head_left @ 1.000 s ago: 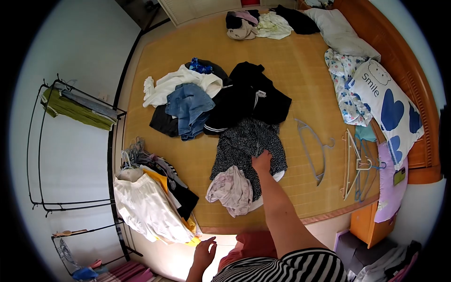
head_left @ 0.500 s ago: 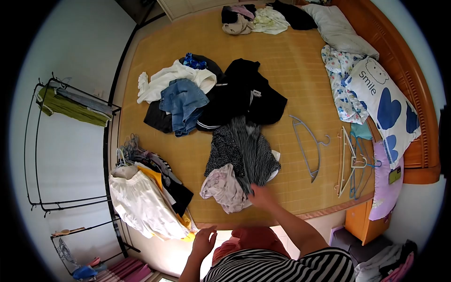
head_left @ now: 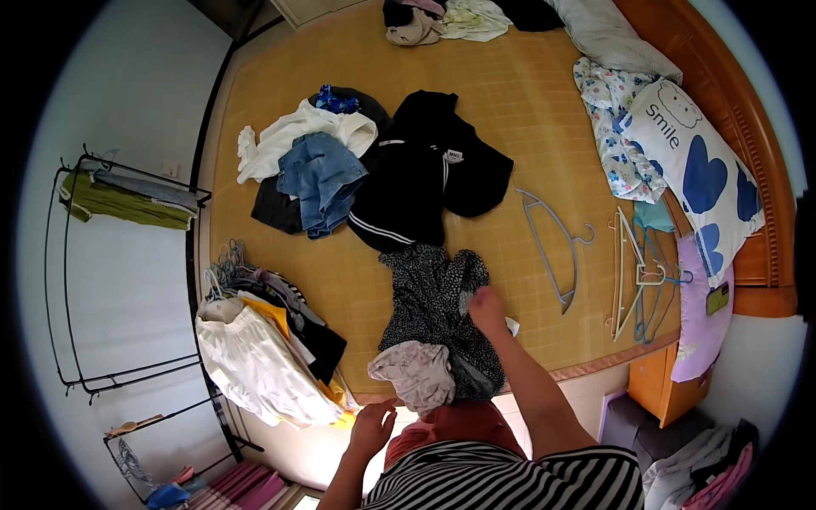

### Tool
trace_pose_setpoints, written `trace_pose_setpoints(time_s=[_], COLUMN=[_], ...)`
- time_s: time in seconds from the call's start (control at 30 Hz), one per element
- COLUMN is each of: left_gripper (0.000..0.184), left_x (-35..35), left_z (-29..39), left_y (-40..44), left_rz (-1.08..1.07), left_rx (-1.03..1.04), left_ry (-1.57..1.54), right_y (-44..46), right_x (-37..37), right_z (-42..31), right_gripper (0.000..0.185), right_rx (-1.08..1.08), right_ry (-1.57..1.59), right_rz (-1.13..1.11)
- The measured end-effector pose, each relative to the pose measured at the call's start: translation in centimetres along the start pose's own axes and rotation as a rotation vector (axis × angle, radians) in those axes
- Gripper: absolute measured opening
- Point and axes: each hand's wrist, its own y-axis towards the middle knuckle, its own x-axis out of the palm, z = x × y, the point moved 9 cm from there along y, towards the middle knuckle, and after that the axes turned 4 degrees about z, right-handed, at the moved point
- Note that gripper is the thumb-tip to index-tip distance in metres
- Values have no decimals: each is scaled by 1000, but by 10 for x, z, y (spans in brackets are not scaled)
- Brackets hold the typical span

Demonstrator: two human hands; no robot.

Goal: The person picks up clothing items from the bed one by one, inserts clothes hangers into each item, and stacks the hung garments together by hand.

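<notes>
Head view: a broad yellow-brown bed mat [head_left: 544, 127] is shown, on which a black garment [head_left: 408, 187] is spread beyond a dark speckled garment [head_left: 429, 293]. At the mat's near edge the latter is laid, its long axis pointed from the black garment back toward the person's striped shirt [head_left: 501, 480]; which end is its top cannot be told. It is judged to be light, soft and limp, easily creased, and best held by two spread edges. Its near left part is met by a crumpled pale pink cloth [head_left: 412, 374]. Its right side is grasped in the closed fingers of the right hand [head_left: 489, 311], while nothing is seen held by the left hand [head_left: 371, 427], whose fingers are left loosely curled near the mat's edge
</notes>
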Motion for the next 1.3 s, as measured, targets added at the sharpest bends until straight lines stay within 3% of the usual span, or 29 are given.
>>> trace_pose_setpoints(time_s=[0.07, 0.1, 0.17, 0.27, 0.3, 0.37, 0.4, 0.47, 0.53, 0.57, 0.6, 0.67, 0.8, 0.93, 1.0, 1.07, 1.2, 1.27, 1.3], left_gripper=[27, 27, 27, 27, 27, 28, 28, 28, 28, 29, 31, 39, 52, 57, 53, 50, 48, 47, 42], left_x=[-2, -4, -8, -14, -14, -13, -13, -13, -19, -27, -31, -33, -44, -37, -30, -35, -44, -39, -35], left_z=[2, 3, 5, 6, 6, 6, 7, 6, 10, 19, 21, 19, 43, 47, 33, 47, 69, 81, 100], left_y=[-1, -2, -3, -5, -5, -6, -5, 0, 10, 19, 30, 56, 107, 139, 153, 161, 183, 201, 207], left_rz=[14, 26, 46, 62, 62, 70, 79, 90, 156, 235, 234, 331, 445, 458, 407, 443, 390, 357, 320], left_rx=[3, 5, 3, 9, 15, 22, 29, 46, 90, 150, 81, 169, 214, 255, 178, 254, 147, 107, 241], left_ry=[6, 7, 10, 13, 12, 1, -31, -63, -126, -148, -174, -149, -88, -9, 47, 89, -4, -86, -76], right_y=[30, 38, 42, 53, 51, 46, 42, 37, 15, 0, -11, -33, -105, -123, -116, -110, -105, -110, -112], right_x=[3, -1, 9, 37, 42, 30, 28, 46, 6, -4, -8, -2, -33, -63, -80, -94, -109, -115, -120], right_z=[11, 3, 16, 32, 36, 38, 43, 53, -6, -40, -67, -101, -175, -171, -157, -146, -139, -150, -159], right_gripper=[30, 30, 35, 37, 37, 36, 36, 40, 34, 33, 32, 33, 29, 25, 22, 22, 21, 23, 24], right_rx=[78, 73, 374, 372, 364, 199, 192, 153, 98, 58, 19, -213, -263, -231, -143, -84, -91, -202, -242], right_ry=[-218, -213, -358, -290, -293, -180, -185, -240, -8, 146, 299, 192, 391, 622, 997, 1019, 932, 853, 831], right_rz=[257, 256, -76, -265, -260, 25, 29, -237, 16, -26, -63, -74, -430, -508, -480, -557, -660, -716, -719])
